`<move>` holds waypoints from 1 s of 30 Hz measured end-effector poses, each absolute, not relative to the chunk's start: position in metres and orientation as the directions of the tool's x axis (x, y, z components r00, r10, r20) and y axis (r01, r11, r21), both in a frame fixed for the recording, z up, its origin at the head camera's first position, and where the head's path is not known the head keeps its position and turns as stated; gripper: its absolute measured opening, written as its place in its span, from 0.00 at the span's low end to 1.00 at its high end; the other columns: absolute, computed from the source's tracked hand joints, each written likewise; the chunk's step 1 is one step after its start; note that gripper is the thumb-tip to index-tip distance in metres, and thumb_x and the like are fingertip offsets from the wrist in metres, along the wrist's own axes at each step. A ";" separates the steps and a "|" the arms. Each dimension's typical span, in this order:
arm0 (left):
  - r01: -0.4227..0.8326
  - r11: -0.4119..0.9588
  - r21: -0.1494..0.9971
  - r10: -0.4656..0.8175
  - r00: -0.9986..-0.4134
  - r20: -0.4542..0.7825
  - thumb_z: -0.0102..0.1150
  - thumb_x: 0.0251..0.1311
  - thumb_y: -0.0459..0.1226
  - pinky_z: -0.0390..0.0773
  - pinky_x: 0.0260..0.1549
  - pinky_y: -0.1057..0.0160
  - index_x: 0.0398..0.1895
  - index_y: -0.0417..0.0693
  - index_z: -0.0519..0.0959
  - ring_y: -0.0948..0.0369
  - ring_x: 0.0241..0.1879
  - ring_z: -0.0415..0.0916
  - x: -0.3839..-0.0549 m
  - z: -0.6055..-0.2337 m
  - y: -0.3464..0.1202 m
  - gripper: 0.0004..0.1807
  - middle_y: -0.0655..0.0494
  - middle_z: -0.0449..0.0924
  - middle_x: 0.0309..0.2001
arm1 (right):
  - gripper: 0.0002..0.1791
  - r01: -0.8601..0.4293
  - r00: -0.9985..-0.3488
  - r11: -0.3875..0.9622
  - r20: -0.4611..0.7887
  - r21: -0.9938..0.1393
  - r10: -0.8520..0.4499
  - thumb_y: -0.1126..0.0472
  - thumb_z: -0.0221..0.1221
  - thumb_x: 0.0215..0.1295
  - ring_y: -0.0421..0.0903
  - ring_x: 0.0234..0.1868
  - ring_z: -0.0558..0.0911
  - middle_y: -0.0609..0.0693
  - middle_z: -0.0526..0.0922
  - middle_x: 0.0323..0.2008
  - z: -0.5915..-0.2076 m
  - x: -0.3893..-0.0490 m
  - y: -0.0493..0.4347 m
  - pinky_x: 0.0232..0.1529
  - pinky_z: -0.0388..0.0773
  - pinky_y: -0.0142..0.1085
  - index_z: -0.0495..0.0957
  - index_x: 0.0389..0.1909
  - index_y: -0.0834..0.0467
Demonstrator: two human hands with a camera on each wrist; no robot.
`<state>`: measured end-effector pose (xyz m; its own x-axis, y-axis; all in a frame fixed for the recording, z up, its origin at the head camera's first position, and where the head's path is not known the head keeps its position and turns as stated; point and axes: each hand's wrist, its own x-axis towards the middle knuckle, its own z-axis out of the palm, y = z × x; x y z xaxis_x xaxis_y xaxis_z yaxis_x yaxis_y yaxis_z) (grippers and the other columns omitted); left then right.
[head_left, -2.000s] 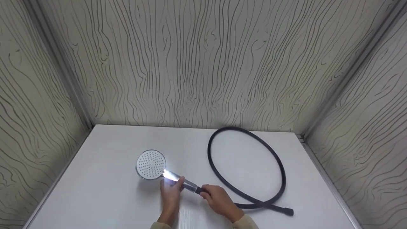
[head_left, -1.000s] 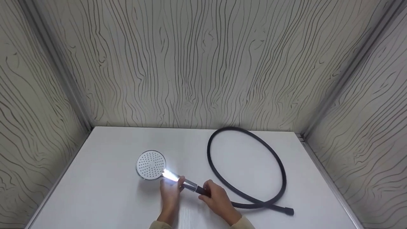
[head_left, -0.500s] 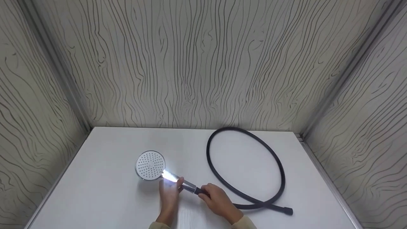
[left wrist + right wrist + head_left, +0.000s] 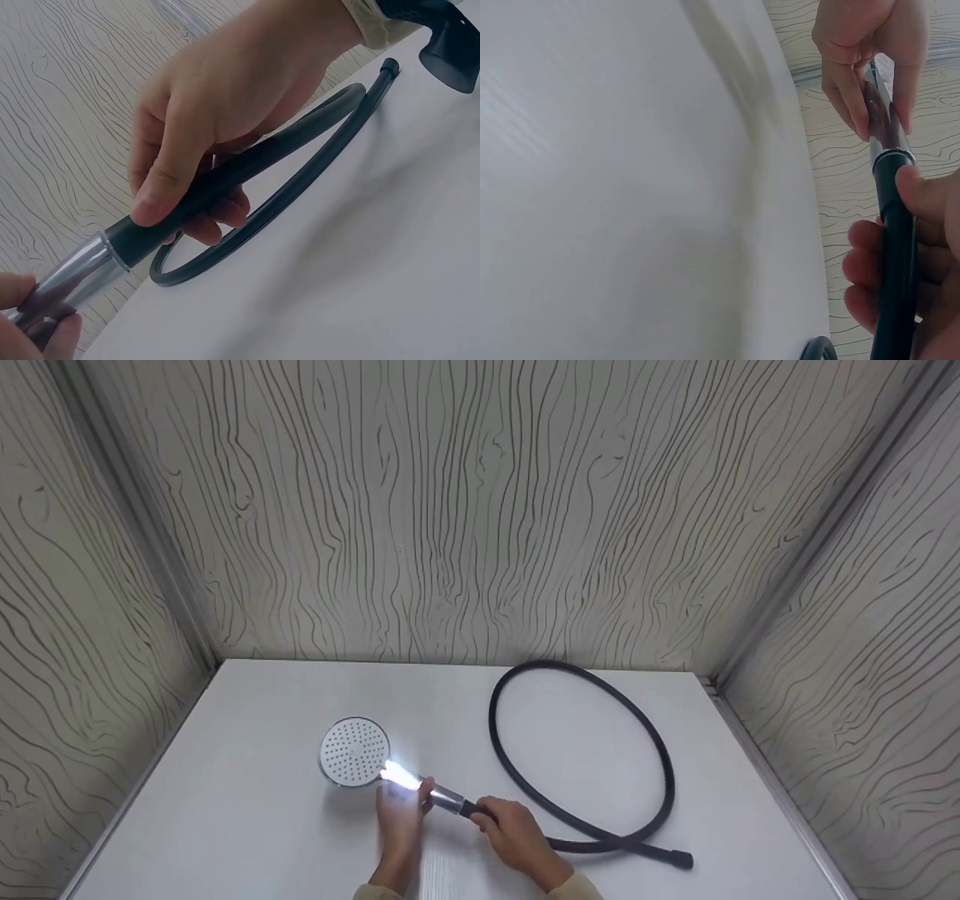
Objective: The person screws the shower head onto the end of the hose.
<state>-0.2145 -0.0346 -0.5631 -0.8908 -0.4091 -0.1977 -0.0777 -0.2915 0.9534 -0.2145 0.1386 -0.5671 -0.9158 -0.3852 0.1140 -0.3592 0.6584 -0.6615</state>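
Note:
A chrome hand shower is held just above the white table, its round spray face turned up. My left hand pinches its shiny handle between thumb and fingers. The black end fitting of the shower hose meets the bottom of that handle; how far it is screwed on cannot be seen. Curled round the hose right behind this joint is my right hand, thumb on top in the right wrist view. Glare hides part of the handle in the head view.
From my right hand the hose loops across the right half of the white table. Its free end lies near the front right. Wood-patterned panels stand behind and at both sides.
My right hand's fingers loosened and spread on the hose about a second ago, then closed round it again. The left hand and hand shower have barely moved.

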 end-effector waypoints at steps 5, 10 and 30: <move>-0.078 -0.270 0.960 -0.388 -0.903 -0.183 0.62 0.59 0.31 0.83 0.52 0.52 0.59 0.32 0.59 0.54 0.44 0.79 -0.214 -0.561 -0.034 0.30 0.42 0.71 0.47 | 0.10 -0.317 -0.920 0.625 0.070 -0.714 -0.387 0.52 0.55 0.70 0.31 0.28 0.72 0.45 0.80 0.28 -0.564 -0.216 0.142 0.29 0.71 0.26 0.78 0.39 0.55; -0.070 -0.297 0.952 -0.398 -0.897 -0.190 0.62 0.59 0.30 0.82 0.53 0.51 0.59 0.33 0.58 0.52 0.46 0.79 -0.213 -0.561 -0.030 0.30 0.39 0.71 0.48 | 0.13 -0.354 -0.925 0.626 0.162 -0.695 -0.343 0.54 0.65 0.61 0.31 0.30 0.73 0.43 0.78 0.31 -0.564 -0.215 0.142 0.30 0.75 0.25 0.74 0.42 0.55; -0.122 -0.321 0.939 -0.383 -0.890 -0.247 0.61 0.61 0.31 0.84 0.51 0.56 0.64 0.31 0.55 0.48 0.50 0.80 -0.213 -0.561 -0.023 0.33 0.36 0.70 0.52 | 0.15 -0.360 -0.914 0.640 0.119 -0.679 -0.388 0.52 0.67 0.58 0.31 0.32 0.73 0.41 0.78 0.33 -0.564 -0.216 0.151 0.33 0.76 0.26 0.76 0.41 0.53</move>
